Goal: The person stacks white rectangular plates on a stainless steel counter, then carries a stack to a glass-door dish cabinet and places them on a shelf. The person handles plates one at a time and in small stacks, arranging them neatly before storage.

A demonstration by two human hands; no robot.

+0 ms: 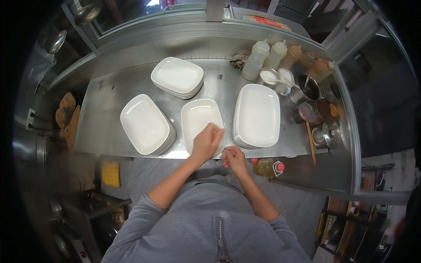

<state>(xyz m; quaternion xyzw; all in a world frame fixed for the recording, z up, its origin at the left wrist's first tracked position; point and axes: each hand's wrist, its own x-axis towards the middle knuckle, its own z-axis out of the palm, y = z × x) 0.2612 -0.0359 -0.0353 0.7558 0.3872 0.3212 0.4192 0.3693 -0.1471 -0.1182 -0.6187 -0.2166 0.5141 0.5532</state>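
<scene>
A white rectangular dish (pixel 201 115) with rounded corners lies at the front middle of the steel counter (pixel 102 118). Over its lower right part, my left hand (pixel 206 142) is held with curled fingers; whether it touches the dish or holds anything is hidden. My right hand (pixel 236 160) is at the counter's front edge, just off the dish's near right corner, its fingers bent and the thumb side turned left. Nothing clear shows in its grasp. Stacks of like dishes surround the middle one: a left stack (pixel 143 123), a back stack (pixel 177 75) and a right stack (pixel 258 115).
Squeeze bottles (pixel 256 59), a crumpled rag (pixel 238 60), a container of white powder (pixel 268 76) and a pot of dark sauce (pixel 309 86) line the right back. Chopsticks (pixel 310 143) overhang the front edge near a lidded metal pot (pixel 330 133). Below stands an oil jug (pixel 264 167).
</scene>
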